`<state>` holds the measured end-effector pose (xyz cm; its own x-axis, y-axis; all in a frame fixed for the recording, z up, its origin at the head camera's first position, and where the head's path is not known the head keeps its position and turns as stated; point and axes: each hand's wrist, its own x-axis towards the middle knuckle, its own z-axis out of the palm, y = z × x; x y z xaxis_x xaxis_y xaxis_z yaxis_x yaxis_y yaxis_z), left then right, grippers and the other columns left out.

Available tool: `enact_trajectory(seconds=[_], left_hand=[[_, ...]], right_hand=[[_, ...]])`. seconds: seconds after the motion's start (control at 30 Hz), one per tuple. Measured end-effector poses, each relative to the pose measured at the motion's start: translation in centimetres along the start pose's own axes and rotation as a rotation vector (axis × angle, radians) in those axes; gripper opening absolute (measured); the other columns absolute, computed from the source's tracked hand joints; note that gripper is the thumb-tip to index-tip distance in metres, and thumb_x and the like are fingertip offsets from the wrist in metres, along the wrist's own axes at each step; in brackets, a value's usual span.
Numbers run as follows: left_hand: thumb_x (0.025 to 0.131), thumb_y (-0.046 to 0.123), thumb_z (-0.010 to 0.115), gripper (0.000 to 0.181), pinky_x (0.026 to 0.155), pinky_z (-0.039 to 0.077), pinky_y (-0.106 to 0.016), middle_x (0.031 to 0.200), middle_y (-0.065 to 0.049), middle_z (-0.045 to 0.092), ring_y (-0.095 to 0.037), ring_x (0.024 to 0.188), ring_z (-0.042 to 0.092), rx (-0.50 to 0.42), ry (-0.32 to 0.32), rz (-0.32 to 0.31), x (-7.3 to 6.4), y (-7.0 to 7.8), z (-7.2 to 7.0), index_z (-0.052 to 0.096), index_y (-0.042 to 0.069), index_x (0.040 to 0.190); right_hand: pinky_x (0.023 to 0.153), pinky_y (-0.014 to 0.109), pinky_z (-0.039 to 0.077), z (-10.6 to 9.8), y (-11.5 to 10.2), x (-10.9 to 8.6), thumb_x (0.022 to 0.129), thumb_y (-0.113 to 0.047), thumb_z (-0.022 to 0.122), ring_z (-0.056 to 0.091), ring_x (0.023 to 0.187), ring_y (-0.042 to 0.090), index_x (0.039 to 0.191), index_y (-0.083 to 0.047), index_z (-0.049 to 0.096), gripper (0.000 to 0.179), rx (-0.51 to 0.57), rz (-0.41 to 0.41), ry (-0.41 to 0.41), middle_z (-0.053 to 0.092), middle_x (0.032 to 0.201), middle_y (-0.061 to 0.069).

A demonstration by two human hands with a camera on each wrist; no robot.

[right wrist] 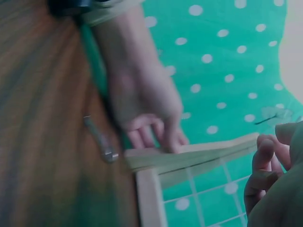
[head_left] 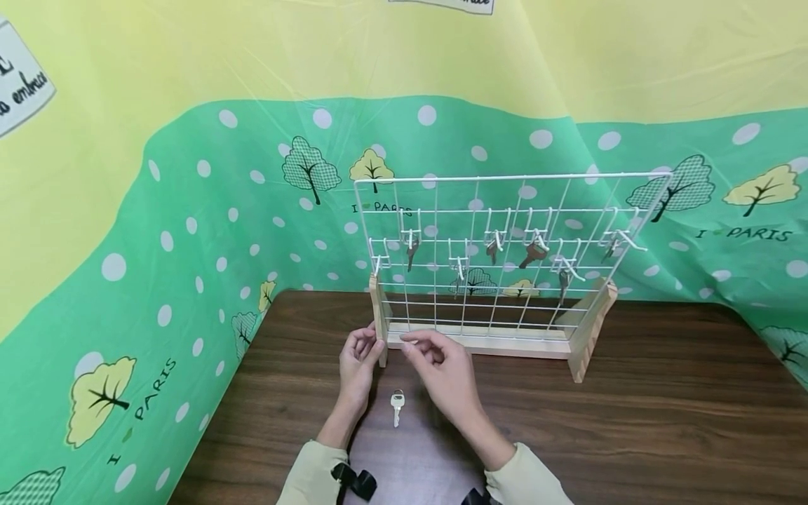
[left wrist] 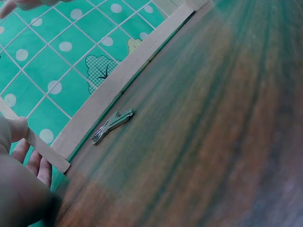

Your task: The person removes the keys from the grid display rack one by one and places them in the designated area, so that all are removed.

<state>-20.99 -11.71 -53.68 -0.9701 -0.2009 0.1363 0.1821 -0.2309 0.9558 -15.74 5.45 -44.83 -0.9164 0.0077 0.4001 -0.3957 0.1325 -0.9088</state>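
Brown table, key, wire rack atop

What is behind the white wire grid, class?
Through the wire grid, green cloth with printed trees shows, and below it brown tabletop. Keys, hooks and the wooden base bar cover whatever lies directly behind them.

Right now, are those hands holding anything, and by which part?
The left hand grips the rack by its left wooden end; the right hand holds nothing that shows.
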Motion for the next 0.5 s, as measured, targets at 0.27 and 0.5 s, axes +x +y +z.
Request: enact_trajectory(seconds=[0.27,0.5], left_hand=[[0.101,-0.013,0.068,0.026,0.115,0.05,-0.022,0.151,-0.032,0.063,-0.021,0.135,0.065,-0.007,0.006,0.002,0.0,0.1,0.1,0.052,-0.019,0.121],[0.101,-0.013,0.069,0.027,0.114,0.05,-0.022,0.151,-0.033,0.063,-0.023,0.136,0.065,-0.008,0.009,0.017,-0.1,0.0,0.2,0.052,-0.02,0.121]], right_hand=[[0.047,0.018,0.041,0.2,-2.3,2.3,0.104,-0.004,0.076,0.051,0.052,0.008,0.126,-0.004,0.079,0.022,0.076,0.043,0.004,0.073,0.083,0.018],[0.05,0.02,0.04,0.3,-3.4,3.9,0.106,-0.008,0.073,0.052,0.055,0.009,0.146,-0.007,0.066,0.04,0.085,0.012,0.054,0.071,0.082,0.011]])
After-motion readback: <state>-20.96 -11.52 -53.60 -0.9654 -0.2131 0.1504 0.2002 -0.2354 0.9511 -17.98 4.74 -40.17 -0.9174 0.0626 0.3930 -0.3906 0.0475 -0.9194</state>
